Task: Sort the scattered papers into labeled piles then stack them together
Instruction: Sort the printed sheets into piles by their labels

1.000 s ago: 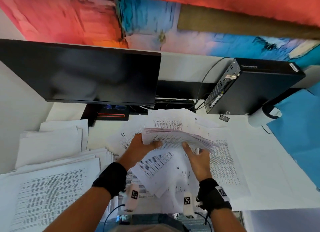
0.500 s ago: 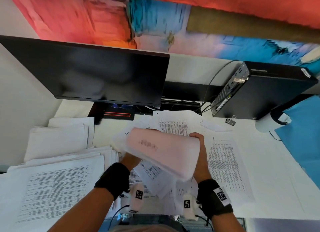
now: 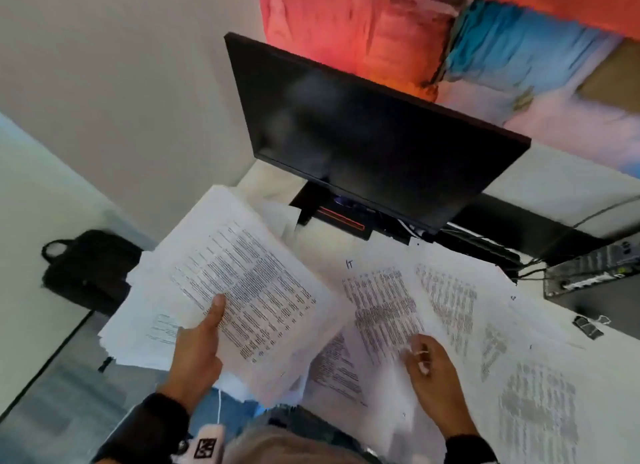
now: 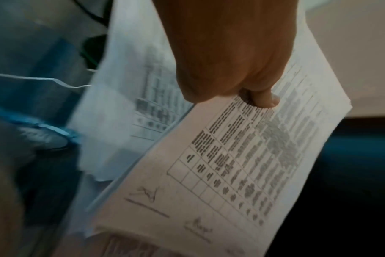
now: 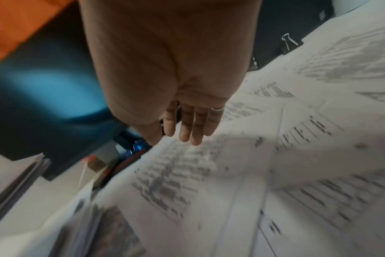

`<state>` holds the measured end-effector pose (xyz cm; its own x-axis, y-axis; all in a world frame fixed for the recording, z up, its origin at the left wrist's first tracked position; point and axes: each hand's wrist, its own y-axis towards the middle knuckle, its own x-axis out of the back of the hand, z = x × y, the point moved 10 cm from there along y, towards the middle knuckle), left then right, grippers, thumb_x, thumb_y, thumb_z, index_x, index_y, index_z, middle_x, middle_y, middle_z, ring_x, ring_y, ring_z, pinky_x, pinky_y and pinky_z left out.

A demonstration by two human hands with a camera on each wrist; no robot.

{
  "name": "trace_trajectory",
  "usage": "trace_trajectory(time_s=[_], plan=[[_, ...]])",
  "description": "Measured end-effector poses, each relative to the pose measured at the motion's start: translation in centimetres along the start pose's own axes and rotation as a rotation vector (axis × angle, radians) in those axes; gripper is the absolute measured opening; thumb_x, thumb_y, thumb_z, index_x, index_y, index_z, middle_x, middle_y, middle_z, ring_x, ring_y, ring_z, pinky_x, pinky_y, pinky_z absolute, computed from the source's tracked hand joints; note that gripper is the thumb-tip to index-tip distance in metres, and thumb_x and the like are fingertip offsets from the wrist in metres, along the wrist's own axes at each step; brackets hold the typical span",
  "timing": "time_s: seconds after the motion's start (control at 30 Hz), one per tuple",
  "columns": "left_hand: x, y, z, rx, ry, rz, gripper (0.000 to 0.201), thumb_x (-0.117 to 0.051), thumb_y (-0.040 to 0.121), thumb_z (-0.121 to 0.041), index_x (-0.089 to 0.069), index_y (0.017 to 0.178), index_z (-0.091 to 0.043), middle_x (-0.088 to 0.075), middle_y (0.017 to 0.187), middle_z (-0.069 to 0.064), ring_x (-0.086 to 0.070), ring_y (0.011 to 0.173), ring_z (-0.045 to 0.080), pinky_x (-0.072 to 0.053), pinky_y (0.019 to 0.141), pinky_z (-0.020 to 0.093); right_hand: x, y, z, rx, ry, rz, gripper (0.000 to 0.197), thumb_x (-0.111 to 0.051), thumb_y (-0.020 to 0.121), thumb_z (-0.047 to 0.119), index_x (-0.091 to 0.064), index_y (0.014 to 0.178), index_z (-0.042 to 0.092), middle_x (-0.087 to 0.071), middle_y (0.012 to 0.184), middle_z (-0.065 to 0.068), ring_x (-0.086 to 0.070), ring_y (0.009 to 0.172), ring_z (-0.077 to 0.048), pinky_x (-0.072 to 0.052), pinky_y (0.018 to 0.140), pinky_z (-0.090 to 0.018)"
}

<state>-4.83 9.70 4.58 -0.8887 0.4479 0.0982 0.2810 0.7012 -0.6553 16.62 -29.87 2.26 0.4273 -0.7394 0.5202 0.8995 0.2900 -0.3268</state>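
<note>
The left hand (image 3: 197, 349) is holding a thick stack of papers (image 3: 221, 283), with the thumb (image 3: 216, 311) lying on the top page and the other fingers hiding under the stack. In the left wrist view the thumb (image 4: 264, 99) is pressing on a printed table on the top page. The stack is up off the desk and is tilting a bit.

The right hand (image 3: 433, 373) is holding nothing. Its fingers (image 5: 187, 127) are loose and a little spread, and they are hanging just over the loose papers (image 3: 388, 311) on the desk (image 3: 588, 193). It is too blurry to tell if the fingertips are touching the paper. These sheets are lying all around the right hand, overlapping each other, and they are reaching under the stack beside the left hand.

A dark monitor (image 3: 363, 134) is standing past both hands. A binder clip (image 3: 590, 325) is lying past the right hand, out to its right. A black bag (image 3: 86, 269) is sitting on the floor out to the left of the left hand.
</note>
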Motion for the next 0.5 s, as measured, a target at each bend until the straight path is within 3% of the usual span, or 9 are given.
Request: trace_trajectory(time_s=[0.07,0.13,0.23,0.33,0.43,0.5], plan=[[3.1,0.3,2.6,0.088,0.030,-0.100,0.058,-0.065,0.100,-0.048,-0.061,0.131,0.001,-0.069,0.121,0.015,-0.070,0.114,0.034,-0.057,0.086,0.040,-2.3,-0.1,-1.5,0.004,-0.077,0.039,0.029,-0.075,0.096,0.025,-0.063,0.123,0.026,-0.057,0.121,0.011,-0.059,0.109,-0.004,-0.047,0.090,-0.019],[4.9,1.4,5.1,0.150,-0.025,-0.112,0.041,-0.060,0.106,-0.032,-0.064,0.121,0.006,-0.071,0.124,0.023,-0.074,0.098,0.033,-0.059,0.083,0.042,-4.3,0.5,-3.1,0.020,-0.181,0.090,0.032,-0.081,0.090,0.016,-0.064,0.117,0.023,-0.055,0.115,0.005,-0.056,0.104,-0.006,-0.045,0.093,-0.028],[6.9,2.9,6.4,0.212,-0.062,-0.143,0.017,-0.063,0.104,-0.018,-0.065,0.094,-0.004,-0.075,0.104,0.022,-0.073,0.075,0.031,-0.062,0.063,0.035,-5.4,2.1,-4.8,-0.016,-0.269,0.114,0.026,-0.083,0.085,0.011,-0.064,0.097,0.024,-0.057,0.090,-0.004,-0.057,0.080,-0.015,-0.042,0.071,-0.028],[7.3,3.3,6.1,0.224,0.140,-0.016,0.031,-0.065,0.102,-0.029,-0.064,0.081,-0.006,-0.067,0.082,0.026,-0.061,0.060,0.027,-0.044,0.048,0.023,-5.4,3.4,-4.4,-0.053,-0.283,0.145,0.021,-0.079,0.087,0.012,-0.062,0.082,0.025,-0.054,0.078,-0.007,-0.054,0.068,-0.022,-0.041,0.063,-0.028],[8.0,2.1,6.8,0.332,0.346,0.147,0.060,-0.058,0.099,-0.056,-0.074,0.091,0.002,-0.076,0.091,0.029,-0.072,0.074,0.035,-0.044,0.056,0.023,-4.6,4.1,-3.2,-0.034,-0.275,0.119,0.025,-0.077,0.086,0.013,-0.057,0.071,0.016,-0.052,0.068,-0.001,-0.052,0.065,-0.019,-0.038,0.064,-0.028],[8.7,1.5,7.3,0.409,0.509,0.238,0.081,-0.048,0.096,-0.072,-0.074,0.094,0.005,-0.075,0.092,0.032,-0.068,0.069,0.028,-0.040,0.057,0.024,-2.5,4.7,-2.4,-0.031,-0.324,-0.002,0.017,-0.080,0.084,0.027,-0.064,0.086,0.023,-0.058,0.091,-0.005,-0.057,0.094,-0.024,-0.038,0.081,-0.031]])
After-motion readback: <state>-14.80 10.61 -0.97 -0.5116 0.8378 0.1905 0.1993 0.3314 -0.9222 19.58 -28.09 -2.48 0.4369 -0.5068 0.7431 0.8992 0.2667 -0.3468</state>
